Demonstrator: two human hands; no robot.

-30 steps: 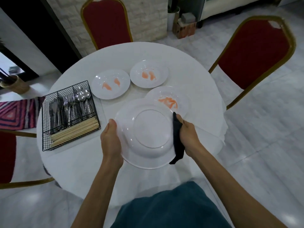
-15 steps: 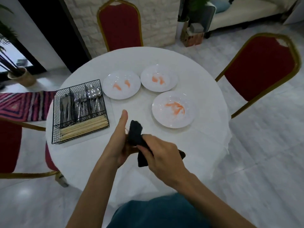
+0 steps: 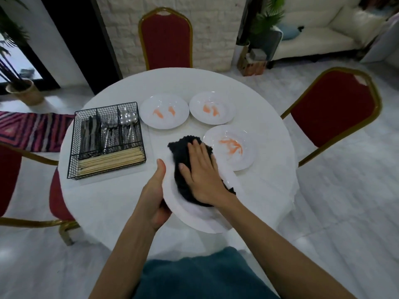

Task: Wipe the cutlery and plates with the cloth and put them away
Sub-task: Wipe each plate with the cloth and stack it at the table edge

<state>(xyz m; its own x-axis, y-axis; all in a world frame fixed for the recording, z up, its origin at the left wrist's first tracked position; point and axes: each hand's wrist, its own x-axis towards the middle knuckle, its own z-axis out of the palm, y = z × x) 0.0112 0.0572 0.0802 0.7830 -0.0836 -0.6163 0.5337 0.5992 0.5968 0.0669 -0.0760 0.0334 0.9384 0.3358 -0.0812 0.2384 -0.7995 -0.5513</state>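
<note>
Head view. The right hand (image 3: 201, 174) lies flat, palm down, with fingers extended and only slightly spread, pressing a black cloth (image 3: 185, 169) against the upper face of a white plate (image 3: 200, 216). The left hand (image 3: 156, 195) is closed around the plate's left rim, thumb on top pointing away from the person and the remaining fingers curled beneath. The held plate is raised above the near part of the round white bench (image 3: 108, 201) and tilted, its left rim higher in the hand; its far-right edge overlaps, in this view, a soiled plate (image 3: 231, 147) resting on the bench, though contact between the two cannot be judged. The cloth is bunched, with its long axis running from the far-left corner toward the person's right wrist. Two further plates, one at centre-left (image 3: 164, 111) and one at centre-right (image 3: 212, 107), lie side by side farther off, each bearing orange smears. At the left of the bench stands a black wire caddy (image 3: 105, 140) whose upright compartments hold knives, forks and spoons with handles toward the person; wooden chopsticks (image 3: 111, 161) lie crosswise in its near compartment. Red chairs (image 3: 166, 39) surround the bench.
</note>
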